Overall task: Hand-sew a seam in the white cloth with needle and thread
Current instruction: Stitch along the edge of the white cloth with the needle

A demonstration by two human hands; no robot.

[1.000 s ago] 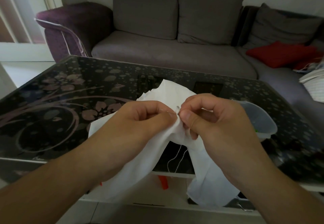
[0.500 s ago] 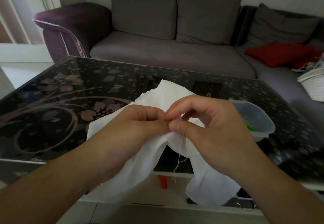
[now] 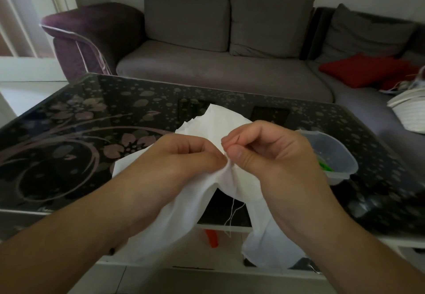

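White cloth (image 3: 195, 201) held up over the near edge of the table (image 3: 69, 155), bunched at the middle between both hands and hanging down on either side past the table edge. Left hand (image 3: 181, 158) curled, pinching a fold of the cloth between thumb and fingers. Right hand (image 3: 271, 155) curled as well, thumb and forefinger pressed together just above the fold, touching the left fingertips; probably gripping the needle, though too small to make out. Thread (image 3: 232, 213) dangling in two thin strands below the pinched fold, in the gap between the two hanging halves of the cloth.

Dark glass tabletop printed with pale flowers and swirls. Clear plastic tub (image 3: 333, 155) on the table just right of the right hand, partly hidden by it, something green inside. Dark flat phone (image 3: 269, 115) lying on the table beyond the cloth, half covered by the cloth's top edge. Orange object (image 3: 212, 238) under the table, seen through the gap below the cloth. Grey sofa (image 3: 218, 72) behind the table with a purple armrest (image 3: 92, 33) at the left. Red cushion (image 3: 363, 70) on the seat at the right, white woven basket (image 3: 409, 111) near the right edge. Both forearms crossing the lower frame, blocking much of the near table edge.
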